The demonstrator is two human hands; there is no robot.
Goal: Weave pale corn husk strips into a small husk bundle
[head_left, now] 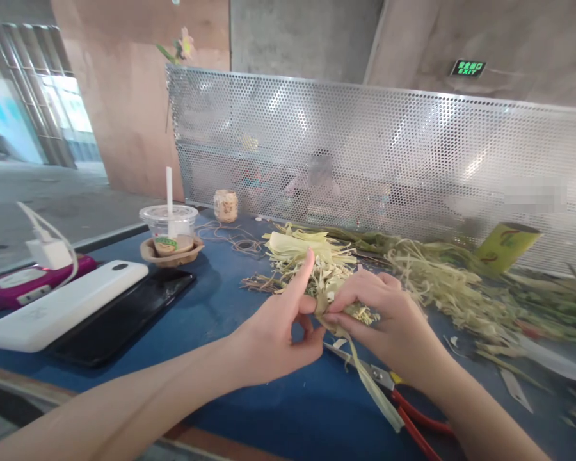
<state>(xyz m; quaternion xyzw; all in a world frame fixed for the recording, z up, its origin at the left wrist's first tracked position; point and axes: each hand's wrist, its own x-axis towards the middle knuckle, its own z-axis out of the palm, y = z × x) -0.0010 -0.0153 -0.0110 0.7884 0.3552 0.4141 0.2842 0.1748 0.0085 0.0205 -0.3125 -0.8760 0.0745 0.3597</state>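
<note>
My left hand [283, 333] and my right hand [377, 304] meet over the table, both pinching one pale green leaf strip [372, 384]. The strip is bunched between the fingertips, and its loose tail hangs down toward me. My left thumb or index finger points up, while the other fingers curl in. Under and beside my right wrist lie red-handled scissors [413, 416], their blades partly hidden beneath the strip. Just beyond my fingers is a heap of pale husk pieces [300, 246] with thin dry stems [264, 282] at its left.
Left: a plastic cup with straw [169, 224] in a cardboard holder, a white power bank [67, 304], a black phone [125, 320] and a magenta power strip [9, 288]. Twine [235, 240] lies behind. Right: dried leaves [451, 288] and a yellow-green can [509, 246]. A perforated metal screen [365, 141] borders the back; a person sits beyond.
</note>
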